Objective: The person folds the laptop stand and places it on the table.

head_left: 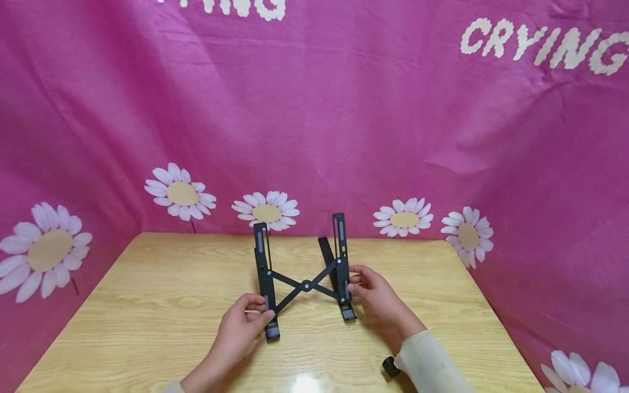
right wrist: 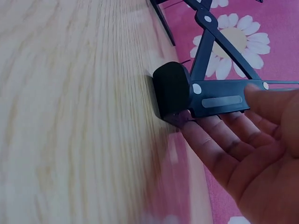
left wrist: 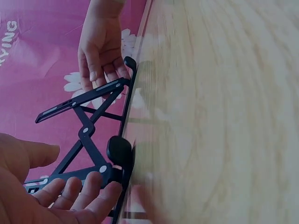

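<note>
Seeing a black folding stand [head_left: 307, 285] set open near the middle of the worktop [head_left: 172, 295]. Resting well apart from the left and right edges, with wide stretches of wood showing on both sides. Rising, at the rail tops, across the far edge as viewed from the head. Meeting the left rail [head_left: 265, 284] near its foot with the left hand [head_left: 238, 327]: fingers loosely extended, thumb spread well away in the left wrist view, wrapped round nothing. Meeting the right rail [head_left: 341, 273] low on its outer side with the right hand [head_left: 378, 297]: fingers nearly straight along the rail, thumb set apart from them, likewise without a closed hold. Cannot tell how firmly either one presses. Spanning the gap between the rails, only the crossed bars. Bordering the worktop at left, back and right, a pink cloth [head_left: 304, 125] with daisies; just beside the right sleeve [head_left: 432, 360], a dark rounded object [head_left: 390, 366].
</note>
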